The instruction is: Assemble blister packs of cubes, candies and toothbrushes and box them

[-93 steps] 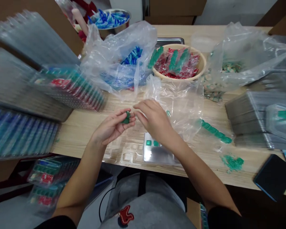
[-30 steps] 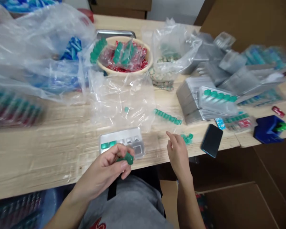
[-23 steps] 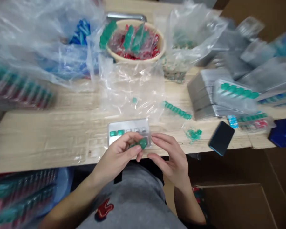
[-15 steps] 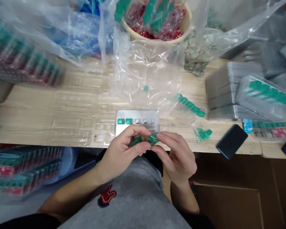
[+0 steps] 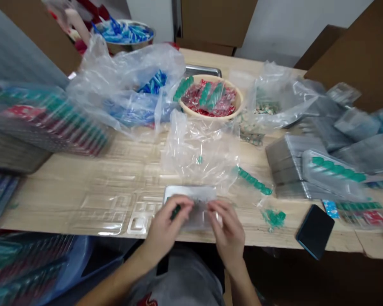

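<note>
The small green piece [image 5: 176, 211] sits pinched in the left hand [image 5: 164, 227], whose grip is closed together on it, right over the near part of the metal tray [image 5: 191, 193] at the front edge of the surface [image 5: 51, 187]. The right hand [image 5: 229, 229] curls over the tray's right end. The blur there hides whether its grip holds anything, so I cannot tell.

Both hands cover most of the tray. A clear blister sheet [image 5: 115, 208] lies flat just left of it, and a crumpled clear bag [image 5: 201, 144] lies just behind it. To the right are a strip of green pieces [image 5: 253, 182], a small heap of green scraps [image 5: 274, 217] and a dark phone [image 5: 315, 231]. Farther back stand a bowl [image 5: 239, 104] of red and green packets and a large bag of blue pieces [image 5: 130, 93]. Grey tray stacks [image 5: 290, 165] sit at the right, and packed rows [image 5: 51, 119] fill the left.
</note>
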`<action>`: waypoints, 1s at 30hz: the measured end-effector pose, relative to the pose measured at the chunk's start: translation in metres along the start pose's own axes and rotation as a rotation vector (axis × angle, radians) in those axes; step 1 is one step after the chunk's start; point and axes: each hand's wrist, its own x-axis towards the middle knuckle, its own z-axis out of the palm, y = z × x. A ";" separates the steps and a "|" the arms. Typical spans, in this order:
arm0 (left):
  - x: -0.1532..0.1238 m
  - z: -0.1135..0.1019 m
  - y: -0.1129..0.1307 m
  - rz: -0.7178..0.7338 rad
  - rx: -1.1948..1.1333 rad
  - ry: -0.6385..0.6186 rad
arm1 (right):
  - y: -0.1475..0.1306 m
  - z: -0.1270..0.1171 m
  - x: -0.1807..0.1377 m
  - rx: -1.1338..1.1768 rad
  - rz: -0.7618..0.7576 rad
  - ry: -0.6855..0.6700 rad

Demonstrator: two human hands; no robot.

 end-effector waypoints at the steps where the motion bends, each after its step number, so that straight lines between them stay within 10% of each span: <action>1: 0.004 -0.007 -0.001 -0.047 0.025 0.053 | 0.006 -0.002 0.001 -0.041 -0.001 0.050; 7: 0.003 -0.045 -0.012 -0.032 0.278 -0.071 | 0.025 -0.015 -0.008 -0.136 0.089 0.053; 18: -0.014 -0.038 -0.030 0.454 1.072 -0.164 | 0.004 0.005 -0.003 -0.100 0.004 -0.192; 30: -0.017 -0.035 -0.032 0.477 1.039 -0.156 | -0.004 0.036 -0.005 0.004 0.023 -0.485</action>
